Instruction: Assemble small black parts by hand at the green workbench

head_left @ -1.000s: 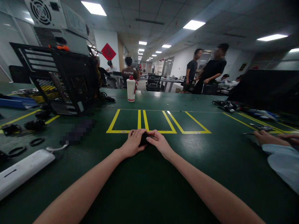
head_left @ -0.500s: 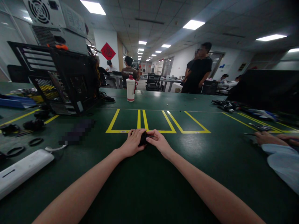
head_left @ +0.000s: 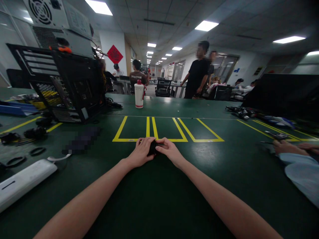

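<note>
Green work surface (head_left: 149, 199), office behind: one small black part (head_left: 152, 148), two hands, assorted containers.
Part: on or just above the surface, near the yellow tape outlines (head_left: 124, 140), mostly hidden by my fingers; its exact kind I cannot tell. Left hand (head_left: 141, 152): fingers curled narrowly over it, holding it. Right hand (head_left: 172, 153): thumb and fingertips drawn together, gripping its near side edge. Handling note: I would brace with the left, work lightly with the right fingertips, and open a sightline between them. Containers: black computer case (head_left: 86, 91), boards visible within, metal power supply (head_left: 78, 23) above; white cup (head_left: 139, 97), red-capped, contents hidden; blue tray (head_left: 15, 109), partly out of frame, contents unclear to me.
</note>
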Motion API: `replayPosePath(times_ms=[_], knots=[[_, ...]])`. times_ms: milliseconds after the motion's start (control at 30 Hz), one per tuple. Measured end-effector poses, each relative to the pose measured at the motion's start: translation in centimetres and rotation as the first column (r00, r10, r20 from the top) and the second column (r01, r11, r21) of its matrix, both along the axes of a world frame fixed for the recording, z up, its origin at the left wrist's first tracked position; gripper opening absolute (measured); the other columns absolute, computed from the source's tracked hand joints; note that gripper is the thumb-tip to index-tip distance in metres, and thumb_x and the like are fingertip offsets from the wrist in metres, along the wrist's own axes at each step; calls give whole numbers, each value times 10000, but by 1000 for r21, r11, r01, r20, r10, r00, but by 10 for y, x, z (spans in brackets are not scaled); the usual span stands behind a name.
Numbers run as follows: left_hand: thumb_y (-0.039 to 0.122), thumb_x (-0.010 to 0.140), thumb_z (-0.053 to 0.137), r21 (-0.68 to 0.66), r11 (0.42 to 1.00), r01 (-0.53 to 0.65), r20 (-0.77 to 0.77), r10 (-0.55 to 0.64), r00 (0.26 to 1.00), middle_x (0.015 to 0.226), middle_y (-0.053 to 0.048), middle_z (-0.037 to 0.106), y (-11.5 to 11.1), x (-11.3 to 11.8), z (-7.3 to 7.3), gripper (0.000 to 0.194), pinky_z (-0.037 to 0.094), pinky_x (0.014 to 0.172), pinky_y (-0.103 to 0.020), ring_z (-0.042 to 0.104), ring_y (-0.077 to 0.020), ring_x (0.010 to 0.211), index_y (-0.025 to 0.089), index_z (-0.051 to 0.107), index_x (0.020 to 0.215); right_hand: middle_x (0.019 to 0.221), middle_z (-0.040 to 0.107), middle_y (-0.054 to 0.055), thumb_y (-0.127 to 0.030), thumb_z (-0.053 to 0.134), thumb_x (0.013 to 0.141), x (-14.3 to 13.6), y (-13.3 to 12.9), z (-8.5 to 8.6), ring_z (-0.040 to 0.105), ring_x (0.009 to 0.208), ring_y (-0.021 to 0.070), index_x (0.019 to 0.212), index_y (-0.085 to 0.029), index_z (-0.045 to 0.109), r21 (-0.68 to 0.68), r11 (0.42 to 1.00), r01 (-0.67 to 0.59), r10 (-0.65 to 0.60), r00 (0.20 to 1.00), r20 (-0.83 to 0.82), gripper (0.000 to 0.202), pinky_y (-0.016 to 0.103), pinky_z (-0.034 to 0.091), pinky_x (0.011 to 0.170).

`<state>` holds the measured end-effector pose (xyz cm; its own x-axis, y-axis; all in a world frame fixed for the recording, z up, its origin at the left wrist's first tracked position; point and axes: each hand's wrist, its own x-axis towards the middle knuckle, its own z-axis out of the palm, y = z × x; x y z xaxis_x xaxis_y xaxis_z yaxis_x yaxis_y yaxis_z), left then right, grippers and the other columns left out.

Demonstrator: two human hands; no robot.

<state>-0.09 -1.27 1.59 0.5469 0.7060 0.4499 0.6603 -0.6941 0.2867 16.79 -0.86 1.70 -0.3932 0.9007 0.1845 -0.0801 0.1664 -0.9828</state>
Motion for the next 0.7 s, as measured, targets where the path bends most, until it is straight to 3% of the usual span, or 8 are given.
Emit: replayPosePath(times_ms=[133,367,533,700], knots=[[222,708,537,5,1000,1,6,-1,1000,1168,-86,383,0,0,-1,603,214,937,-439,355,-231,1091,210,207,1212,1013,546,34,-262,593,658,1,4,-2,519,956,163,956,-203,504,-14,1000,18,-17,999,46,317,366,389,870],[210,702,543,11,1000,7,1,-7,1000,1176,-81,379,0,-1,-2,619,193,952,-436,348,-228,1096,215,200,1217,1006,524,10,-207,652,592,4,1,2,518,961,160,922,-208,481,-4,997,-77,77,997,28,372,345,404,861],[210,707,539,14,1000,6,7,-6,1000,1167,-76,390,-1,0,-2,614,193,954,-433,352,-224,1097,220,198,1217,949,540,13,-266,592,660,2,-1,4,532,920,156,883,-203,499,12,1000,-24,23,999,47,250,352,415,839],[210,706,543,10,1000,2,5,-2,1000,1173,-79,386,-2,-1,0,623,193,956,-441,355,-228,1098,220,194,1222,1000,543,43,-268,591,658,3,4,2,531,927,163,949,-190,501,-8,1000,17,-16,997,79,315,369,398,859]])
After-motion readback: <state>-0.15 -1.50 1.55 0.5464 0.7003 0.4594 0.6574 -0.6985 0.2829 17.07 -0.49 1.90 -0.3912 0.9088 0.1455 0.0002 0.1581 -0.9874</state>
